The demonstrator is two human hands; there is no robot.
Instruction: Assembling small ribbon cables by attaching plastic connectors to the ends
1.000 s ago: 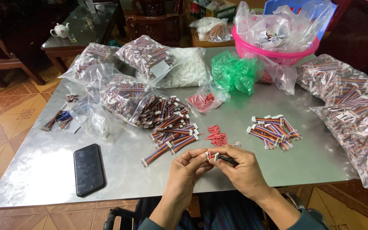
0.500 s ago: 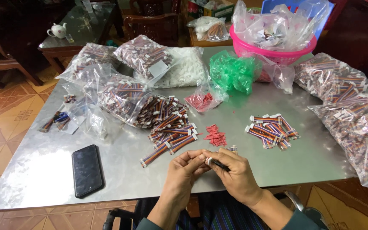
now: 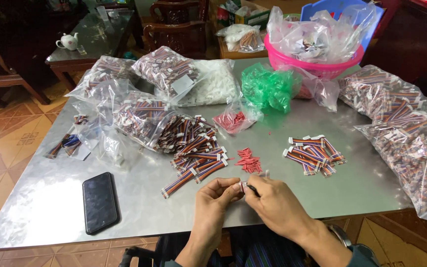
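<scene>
Item: small ribbon-cable connector (image 3: 243,186), pinched between the fingertips of my left hand (image 3: 217,196) and my right hand (image 3: 273,202), just above the near edge of the desk (image 3: 352,193). Both grips are clenched on it; the right also seems to carry a thin dark tool, too small to tell for sure.

Risk, at the grip: the piece is tiny and mostly hidden by my fingers; a slip would likely drop it off the desk edge toward my lap or the tiled floor.

Adjacent, just beyond my hands: loose red plastic pieces (image 3: 247,159) in a small scatter. A careless wrist could sweep them about.

Left of those: pile of multicoloured ribbon cables (image 3: 197,157) spilling from an open clear bag (image 3: 139,118). Right: a second, tidier batch of cables (image 3: 313,155). The two could get mixed if nudged together.

Further left: black phone (image 3: 100,201), lying flat near the desk edge, could get knocked.

Far side: green plastic bag (image 3: 268,89), bag of white parts (image 3: 213,84), pink basin (image 3: 317,66) holding clear bags. Right edge: large bags of cables (image 3: 411,143), overhanging, liable to slide.
</scene>
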